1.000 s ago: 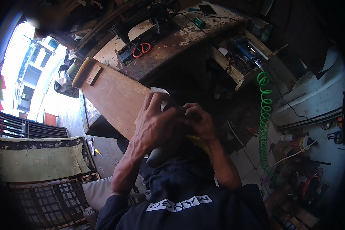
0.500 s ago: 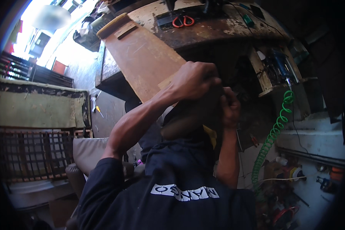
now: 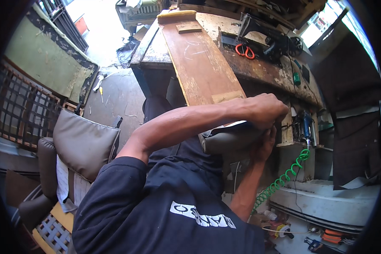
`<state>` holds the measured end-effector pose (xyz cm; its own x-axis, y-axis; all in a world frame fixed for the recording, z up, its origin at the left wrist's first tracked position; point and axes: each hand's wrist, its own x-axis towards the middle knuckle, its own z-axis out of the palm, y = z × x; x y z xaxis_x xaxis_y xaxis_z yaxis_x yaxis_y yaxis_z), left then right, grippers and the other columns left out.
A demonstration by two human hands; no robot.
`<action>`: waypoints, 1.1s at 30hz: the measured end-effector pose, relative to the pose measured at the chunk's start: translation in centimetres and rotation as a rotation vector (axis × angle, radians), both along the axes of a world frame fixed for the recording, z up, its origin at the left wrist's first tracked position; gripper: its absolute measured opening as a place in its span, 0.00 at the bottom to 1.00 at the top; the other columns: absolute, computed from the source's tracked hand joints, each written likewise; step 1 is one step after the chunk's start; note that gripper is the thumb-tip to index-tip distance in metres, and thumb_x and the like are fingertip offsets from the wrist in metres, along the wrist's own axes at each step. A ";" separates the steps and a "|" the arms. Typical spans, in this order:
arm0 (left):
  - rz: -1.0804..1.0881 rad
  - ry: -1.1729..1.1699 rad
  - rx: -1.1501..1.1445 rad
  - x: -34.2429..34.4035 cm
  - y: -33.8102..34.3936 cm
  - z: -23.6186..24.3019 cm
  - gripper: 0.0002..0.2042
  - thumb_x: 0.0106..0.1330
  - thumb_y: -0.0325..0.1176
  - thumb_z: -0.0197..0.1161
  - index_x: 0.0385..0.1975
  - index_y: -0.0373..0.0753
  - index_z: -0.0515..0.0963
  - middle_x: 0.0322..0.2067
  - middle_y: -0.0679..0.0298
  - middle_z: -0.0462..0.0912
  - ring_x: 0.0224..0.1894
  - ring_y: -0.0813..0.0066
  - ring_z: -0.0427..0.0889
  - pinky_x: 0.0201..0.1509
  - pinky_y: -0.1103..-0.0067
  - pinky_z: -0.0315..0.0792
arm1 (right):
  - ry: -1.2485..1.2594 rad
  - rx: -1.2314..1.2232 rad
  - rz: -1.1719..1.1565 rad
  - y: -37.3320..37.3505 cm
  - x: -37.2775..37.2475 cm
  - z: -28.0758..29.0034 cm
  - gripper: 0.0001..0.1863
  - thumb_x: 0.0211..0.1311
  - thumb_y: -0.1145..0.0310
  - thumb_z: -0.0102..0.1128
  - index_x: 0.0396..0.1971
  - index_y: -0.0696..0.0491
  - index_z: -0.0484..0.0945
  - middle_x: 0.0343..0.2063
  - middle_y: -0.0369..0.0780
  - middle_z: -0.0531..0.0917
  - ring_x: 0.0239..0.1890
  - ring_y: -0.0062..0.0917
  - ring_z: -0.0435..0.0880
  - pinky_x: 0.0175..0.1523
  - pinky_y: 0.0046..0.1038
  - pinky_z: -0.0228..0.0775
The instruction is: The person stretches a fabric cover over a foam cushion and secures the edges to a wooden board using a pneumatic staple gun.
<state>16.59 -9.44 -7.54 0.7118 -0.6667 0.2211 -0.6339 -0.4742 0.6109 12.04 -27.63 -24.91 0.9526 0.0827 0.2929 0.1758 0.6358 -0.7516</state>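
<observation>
A long wooden board (image 3: pixel 203 59) reaches from my lap onto the workbench, with a yellow foam-edged roll at its far end. Its near end is wrapped in a dark grey-brown leatherette cover (image 3: pixel 230 142), padded and rounded, with a white edge showing beneath my left forearm. My left hand (image 3: pixel 267 110) is closed at the right end of this cover, its fingertips mostly hidden. Just below, my right hand (image 3: pixel 264 144) grips the cover's edge from the near side, fingers bent. The two hands almost meet. Any small thing between them cannot be made out.
On the workbench (image 3: pixel 279 78) stand a black sewing machine (image 3: pixel 262 36) and red-handled scissors (image 3: pixel 245 51). A blue air tool (image 3: pixel 305 125) hangs at the right on a green coiled hose (image 3: pixel 283 180). Grey padded seat parts (image 3: pixel 84 142) stand at my left. A yellow-handled screwdriver (image 3: pixel 100 91) lies on the floor.
The whole view has swung, bringing the sewing machine and the left-hand padded parts into sight. Both hands stay closed together at the board's covered end, the left wrist now turned flatter.
</observation>
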 end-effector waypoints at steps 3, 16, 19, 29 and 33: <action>-0.023 0.013 -0.017 0.2 -0.3 0.7 0.15 0.56 0.24 0.67 0.44 0.38 0.82 0.41 0.54 0.88 0.50 0.49 0.86 0.53 0.61 0.78 | -0.002 -0.019 -0.018 0.5 -0.4 0.8 0.21 0.80 0.64 0.55 0.67 0.53 0.69 0.61 0.43 0.78 0.63 0.32 0.78 0.70 0.40 0.69; 0.275 0.079 0.054 -0.3 1.5 -2.9 0.13 0.62 0.41 0.71 0.40 0.40 0.86 0.36 0.48 0.88 0.45 0.45 0.87 0.50 0.60 0.80 | 0.226 -0.015 -0.041 1.5 -1.3 1.2 0.13 0.72 0.71 0.65 0.53 0.56 0.79 0.49 0.39 0.86 0.50 0.21 0.84 0.61 0.27 0.74; 0.355 0.099 -0.049 -0.7 1.0 -3.9 0.09 0.64 0.36 0.69 0.39 0.39 0.86 0.35 0.47 0.88 0.43 0.44 0.87 0.49 0.59 0.80 | 0.246 -0.004 -0.027 1.3 -1.2 1.3 0.14 0.71 0.72 0.65 0.53 0.57 0.79 0.47 0.38 0.86 0.48 0.20 0.85 0.59 0.26 0.75; 0.083 -0.043 -0.056 -4.1 -0.5 -2.0 0.09 0.66 0.22 0.57 0.45 0.36 0.73 0.42 0.49 0.76 0.48 0.44 0.78 0.53 0.59 0.72 | 0.156 -0.229 -0.173 1.9 -3.2 0.2 0.17 0.71 0.74 0.64 0.59 0.56 0.78 0.54 0.34 0.82 0.58 0.17 0.78 0.63 0.22 0.70; 0.081 -0.021 -0.052 -4.3 -0.5 -0.9 0.11 0.65 0.22 0.57 0.46 0.35 0.74 0.43 0.50 0.77 0.49 0.44 0.78 0.53 0.59 0.72 | 0.196 -0.051 -0.051 2.2 -3.0 -0.6 0.18 0.69 0.76 0.66 0.57 0.56 0.79 0.54 0.34 0.82 0.59 0.19 0.78 0.66 0.24 0.69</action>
<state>12.24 -9.89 -8.43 0.7576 -0.5945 0.2695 -0.6078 -0.4921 0.6232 9.06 -25.47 -25.47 0.9942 0.0424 0.0983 0.0545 0.5903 -0.8054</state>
